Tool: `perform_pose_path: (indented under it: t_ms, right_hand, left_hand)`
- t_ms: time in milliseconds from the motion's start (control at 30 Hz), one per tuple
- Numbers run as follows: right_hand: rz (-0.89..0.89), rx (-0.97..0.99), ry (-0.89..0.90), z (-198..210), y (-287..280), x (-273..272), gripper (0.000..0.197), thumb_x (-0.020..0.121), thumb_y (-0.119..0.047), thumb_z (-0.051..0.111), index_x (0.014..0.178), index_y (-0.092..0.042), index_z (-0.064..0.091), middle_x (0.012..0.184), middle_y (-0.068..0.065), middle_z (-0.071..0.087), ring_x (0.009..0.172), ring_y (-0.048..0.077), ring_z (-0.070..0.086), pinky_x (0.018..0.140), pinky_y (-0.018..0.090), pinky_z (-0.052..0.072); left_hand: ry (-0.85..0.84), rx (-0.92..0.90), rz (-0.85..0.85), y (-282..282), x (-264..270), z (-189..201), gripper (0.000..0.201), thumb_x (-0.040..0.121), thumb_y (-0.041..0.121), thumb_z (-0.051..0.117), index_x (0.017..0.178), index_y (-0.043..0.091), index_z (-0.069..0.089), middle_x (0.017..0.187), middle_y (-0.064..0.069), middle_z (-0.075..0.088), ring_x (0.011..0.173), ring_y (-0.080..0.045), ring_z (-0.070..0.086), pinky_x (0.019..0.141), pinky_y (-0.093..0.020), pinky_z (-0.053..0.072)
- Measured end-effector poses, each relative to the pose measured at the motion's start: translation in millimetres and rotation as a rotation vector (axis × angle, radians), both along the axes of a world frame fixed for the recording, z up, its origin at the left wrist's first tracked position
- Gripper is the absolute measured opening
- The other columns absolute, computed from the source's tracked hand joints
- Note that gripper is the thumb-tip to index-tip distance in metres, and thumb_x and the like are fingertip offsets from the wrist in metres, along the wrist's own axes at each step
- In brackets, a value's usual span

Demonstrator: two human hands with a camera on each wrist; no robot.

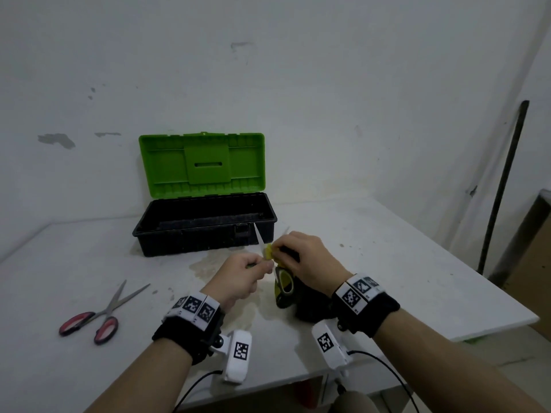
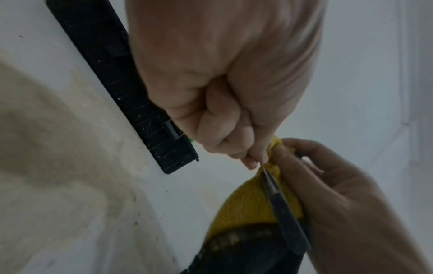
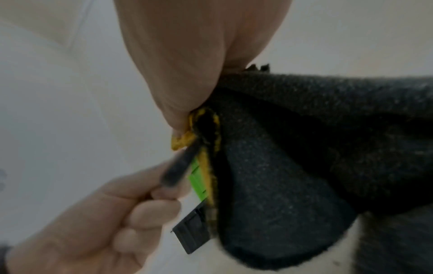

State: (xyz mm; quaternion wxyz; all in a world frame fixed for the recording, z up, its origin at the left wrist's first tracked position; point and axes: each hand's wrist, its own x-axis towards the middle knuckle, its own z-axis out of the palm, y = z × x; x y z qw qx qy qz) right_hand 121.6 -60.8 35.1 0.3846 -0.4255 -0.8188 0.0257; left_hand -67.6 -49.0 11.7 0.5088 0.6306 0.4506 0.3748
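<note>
tabletop, toolbox near left hand, perhaps blade

A plastic toolbox with a black base and a raised bright green lid stands open at the back of the stained white counter. Red-handled steel scissors lie spread open on the counter's left part. A dark pole leans against the right wall.
</note>
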Motion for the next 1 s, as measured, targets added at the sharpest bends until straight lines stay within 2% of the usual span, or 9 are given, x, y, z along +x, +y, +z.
perform_pose_path:
  t_ms: [100,200,267,400,500,733,833,933,1000]
  right_hand:
    - [-0.048,0.016,0.048,-5,7,8,0.008,0.092,-0.021,0.065,0.098,-0.017,0.069,0.088,-0.003,0.065,0.079,0.007,0.058,0.075,0.017,0.046]
    - [-0.245,0.051,0.129,0,18,19,0.008,0.092,-0.022,0.064,0.096,-0.017,0.07,0.086,0.0,0.067,0.079,0.012,0.06,0.077,0.03,0.05]
    - [-0.329,0.067,0.174,5,21,23,0.011,0.092,-0.021,0.064,0.096,-0.015,0.071,0.087,0.002,0.069,0.08,0.016,0.062,0.078,0.034,0.051]
    - [-0.225,0.024,0.076,9,9,7,0.011,0.093,-0.023,0.062,0.097,-0.017,0.071,0.088,-0.001,0.069,0.081,0.013,0.061,0.078,0.025,0.047]
    - [-0.167,-0.096,-0.03,1,4,-2,0.013,0.093,-0.024,0.059,0.094,-0.019,0.071,0.085,-0.001,0.067,0.079,0.013,0.059,0.075,0.025,0.046]
    - [-0.416,-0.127,0.051,0,22,19,0.016,0.093,-0.023,0.058,0.094,-0.014,0.071,0.088,0.007,0.068,0.083,0.023,0.061,0.077,0.034,0.048]
    - [-0.418,-0.11,0.115,3,20,23,0.016,0.095,-0.025,0.058,0.097,-0.015,0.07,0.09,0.004,0.069,0.083,0.019,0.061,0.079,0.031,0.049]
    - [-0.392,-0.102,0.139,4,15,23,0.014,0.095,-0.025,0.06,0.097,-0.016,0.07,0.091,0.002,0.07,0.083,0.016,0.06,0.078,0.027,0.048]
    - [-0.372,-0.092,0.134,5,12,23,0.013,0.094,-0.023,0.061,0.098,-0.015,0.07,0.093,0.002,0.071,0.084,0.016,0.061,0.079,0.025,0.046]
  left_hand:
    - [-0.019,-0.003,-0.027,-3,0,1,0.022,0.097,0.024,0.065,0.086,0.005,0.065,0.058,0.004,0.043,0.044,-0.01,0.031,0.041,-0.022,0.021]
    - [-0.002,0.008,-0.028,-5,0,-2,0.024,0.097,0.023,0.065,0.089,0.001,0.066,0.057,0.005,0.043,0.043,-0.009,0.032,0.039,-0.02,0.025]
    - [0.026,0.02,-0.016,-4,0,-5,0.027,0.097,0.023,0.065,0.091,-0.003,0.066,0.058,0.004,0.042,0.043,-0.008,0.033,0.04,-0.018,0.028]
    - [0.122,0.091,0.01,1,0,-7,0.026,0.095,0.031,0.067,0.08,0.009,0.065,0.06,0.004,0.046,0.045,-0.007,0.039,0.045,-0.017,0.035]
    - [0.216,0.169,0.003,0,1,-6,0.027,0.094,0.035,0.068,0.077,0.014,0.065,0.055,0.008,0.049,0.047,-0.008,0.044,0.048,-0.018,0.038]
    - [0.29,0.182,0.01,0,-8,-10,0.029,0.093,0.036,0.068,0.083,0.009,0.067,0.062,0.006,0.053,0.05,-0.007,0.048,0.052,-0.02,0.042]
    - [0.256,0.119,0.042,0,-7,-8,0.024,0.095,0.028,0.064,0.078,0.012,0.059,0.061,0.004,0.051,0.045,-0.007,0.046,0.045,-0.02,0.035]
    - [0.19,0.036,0.069,2,-7,-6,0.009,0.093,0.011,0.053,0.084,0.013,0.054,0.064,0.001,0.049,0.046,-0.009,0.044,0.043,-0.022,0.031]
    - [0.144,0.005,0.084,3,-6,-6,0.01,0.093,0.003,0.05,0.088,0.011,0.054,0.063,0.0,0.047,0.046,-0.009,0.041,0.043,-0.023,0.03]
